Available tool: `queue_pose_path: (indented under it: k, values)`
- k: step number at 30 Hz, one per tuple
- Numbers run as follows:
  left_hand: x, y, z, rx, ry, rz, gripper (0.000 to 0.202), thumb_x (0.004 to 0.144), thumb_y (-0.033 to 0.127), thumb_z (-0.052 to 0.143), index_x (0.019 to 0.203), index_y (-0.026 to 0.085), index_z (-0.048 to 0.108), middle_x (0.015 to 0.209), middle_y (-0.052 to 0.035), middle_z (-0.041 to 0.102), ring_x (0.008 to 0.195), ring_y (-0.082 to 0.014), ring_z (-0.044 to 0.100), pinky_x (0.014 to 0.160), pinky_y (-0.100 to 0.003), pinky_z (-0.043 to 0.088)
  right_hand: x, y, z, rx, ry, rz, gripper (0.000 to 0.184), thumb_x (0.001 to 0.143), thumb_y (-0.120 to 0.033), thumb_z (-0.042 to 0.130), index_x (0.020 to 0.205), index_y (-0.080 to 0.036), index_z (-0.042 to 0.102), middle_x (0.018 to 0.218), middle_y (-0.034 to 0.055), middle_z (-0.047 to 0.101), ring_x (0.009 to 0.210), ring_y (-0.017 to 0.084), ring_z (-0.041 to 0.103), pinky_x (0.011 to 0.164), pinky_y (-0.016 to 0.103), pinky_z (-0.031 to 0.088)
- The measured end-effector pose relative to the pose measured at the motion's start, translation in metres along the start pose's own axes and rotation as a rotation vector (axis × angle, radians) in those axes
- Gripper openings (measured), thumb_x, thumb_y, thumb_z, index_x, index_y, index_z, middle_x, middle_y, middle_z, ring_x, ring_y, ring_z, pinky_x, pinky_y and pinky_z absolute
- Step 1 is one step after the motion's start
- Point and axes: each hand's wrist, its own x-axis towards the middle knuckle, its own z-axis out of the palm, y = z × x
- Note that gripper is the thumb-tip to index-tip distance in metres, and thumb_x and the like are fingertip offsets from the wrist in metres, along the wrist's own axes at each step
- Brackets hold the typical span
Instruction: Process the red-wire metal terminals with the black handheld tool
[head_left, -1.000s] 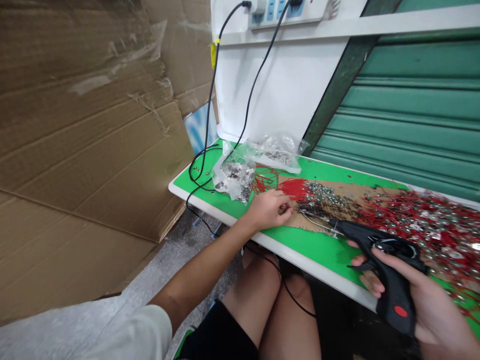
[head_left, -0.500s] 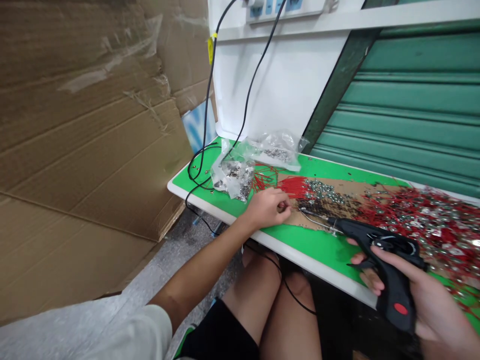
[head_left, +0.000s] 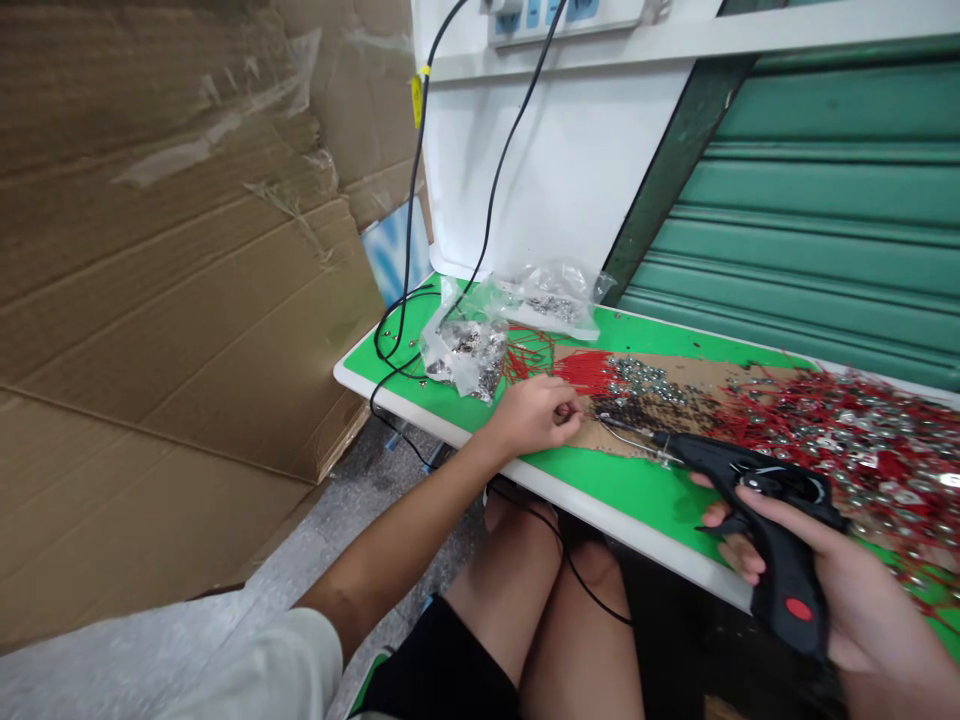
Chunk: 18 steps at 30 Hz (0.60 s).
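Observation:
My right hand (head_left: 862, 590) is wrapped round the grip of a black soldering gun (head_left: 784, 585) with a red dot on its handle. Its thin metal tip and a curved feed tube point left, close to the fingers of my left hand (head_left: 534, 415). Those fingers are pinched together at the left end of a cardboard sheet (head_left: 626, 442); whatever they hold is too small or hidden to name. Just beyond them, red wires (head_left: 585, 370) lie in a row beside small shiny round metal parts (head_left: 649, 382). Dark marks cover the cardboard near the tip.
A large heap of red wires with shiny round parts (head_left: 862, 430) covers the right of the green table (head_left: 592, 490). Two clear plastic bags of small metal parts (head_left: 469, 355) lie at the left, near a black cable (head_left: 411, 240). Cardboard (head_left: 187, 300) stands on the left.
The soldering gun has shifted very slightly left in the picture, along with a small movement of the whole view. Both hands keep the same hold.

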Motion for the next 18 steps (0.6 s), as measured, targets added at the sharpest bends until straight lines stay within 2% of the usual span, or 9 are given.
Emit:
queue_pose_path:
  k: [5,13,18]
  values:
    - [0.0006,0.0007,-0.0006,0.015,-0.030,-0.012,0.012,0.087,0.026,0.058,0.082,0.019,0.066,0.085,-0.0035,0.069,0.084,-0.0159,0.061,0.082,-0.028,0.048,-0.0031,-0.0004,0.0026,-0.001,0.013,0.010,0.037,0.054,-0.029,0.089,0.080,-0.018,0.065,0.056,0.0017,0.062,0.035,0.012,0.047,0.027,0.022,0.043]
    - [0.0008,0.0004,0.0006,-0.002,-0.017,-0.011,0.010,0.086,0.024,0.060,0.081,0.019,0.067,0.085,-0.0026,0.069,0.085,-0.0159,0.061,0.083,-0.027,0.048,-0.0013,-0.0022,-0.0013,-0.040,-0.016,-0.001,0.036,0.055,-0.031,0.089,0.077,-0.017,0.064,0.053,0.0012,0.060,0.034,0.013,0.047,0.028,0.022,0.044]
    - [0.0013,0.0020,-0.0001,0.019,-0.022,-0.026,0.011,0.085,0.025,0.060,0.080,0.019,0.067,0.084,-0.0022,0.069,0.083,-0.0160,0.061,0.077,-0.027,0.047,-0.0007,-0.0014,0.0020,-0.013,0.018,0.004,0.034,0.057,-0.030,0.088,0.077,-0.019,0.063,0.050,-0.0008,0.058,0.033,0.012,0.046,0.027,0.021,0.042]
